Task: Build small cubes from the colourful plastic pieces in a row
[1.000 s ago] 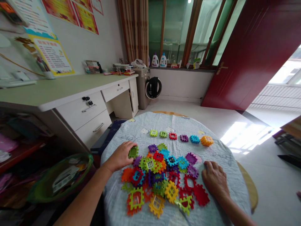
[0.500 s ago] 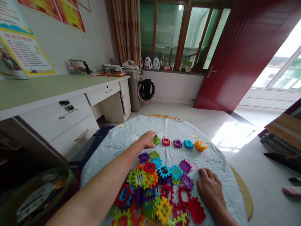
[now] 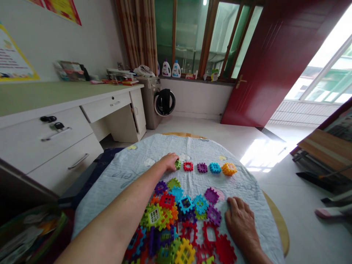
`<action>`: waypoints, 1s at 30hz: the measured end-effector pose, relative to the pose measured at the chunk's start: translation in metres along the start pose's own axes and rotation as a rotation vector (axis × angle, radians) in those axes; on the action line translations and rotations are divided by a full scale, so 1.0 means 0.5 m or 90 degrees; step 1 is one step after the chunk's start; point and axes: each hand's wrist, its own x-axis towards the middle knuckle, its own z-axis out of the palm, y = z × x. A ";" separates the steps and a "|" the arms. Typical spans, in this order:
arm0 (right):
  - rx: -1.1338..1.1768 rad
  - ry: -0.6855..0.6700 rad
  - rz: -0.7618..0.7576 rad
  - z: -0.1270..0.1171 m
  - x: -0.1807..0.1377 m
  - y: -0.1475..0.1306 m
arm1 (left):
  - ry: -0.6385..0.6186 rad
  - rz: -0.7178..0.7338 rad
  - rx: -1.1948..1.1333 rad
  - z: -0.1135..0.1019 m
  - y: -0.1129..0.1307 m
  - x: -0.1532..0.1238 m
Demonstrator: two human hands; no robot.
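Observation:
My left hand [image 3: 170,161] reaches to the far side of the table, its fingers closed on a green interlocking block [image 3: 178,165] at the left end of a row. To its right sit a red block [image 3: 188,167], a purple block [image 3: 202,167], a blue block [image 3: 215,168] and an orange-yellow block stack [image 3: 229,169]. My right hand [image 3: 241,220] rests palm down on the cloth, holding nothing, right of the heap. Many loose notched pieces lie piled nearer me, among them a yellow piece [image 3: 185,252], a solid red piece [image 3: 226,250] and a purple piece [image 3: 213,215].
A pale blue cloth [image 3: 123,183] covers the round table, whose wooden edge [image 3: 271,209] shows at right. A desk with drawers [image 3: 55,135] stands at left, a washing machine [image 3: 150,102] behind. A bin [image 3: 52,234] stands low at left; a red door [image 3: 264,66] is at right.
The view has turned slightly, so the scene sits further left. My left hand stays at the green block, and my right hand still rests on the cloth.

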 end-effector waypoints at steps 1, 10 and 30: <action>0.001 0.001 -0.001 0.000 0.000 0.000 | -0.001 -0.001 0.001 0.003 0.000 0.000; 0.021 -0.002 0.003 0.002 0.001 -0.001 | -0.014 -0.007 0.006 0.012 0.004 0.007; 0.029 -0.043 0.041 -0.030 0.000 -0.016 | 0.246 -0.001 -0.098 0.022 -0.069 -0.182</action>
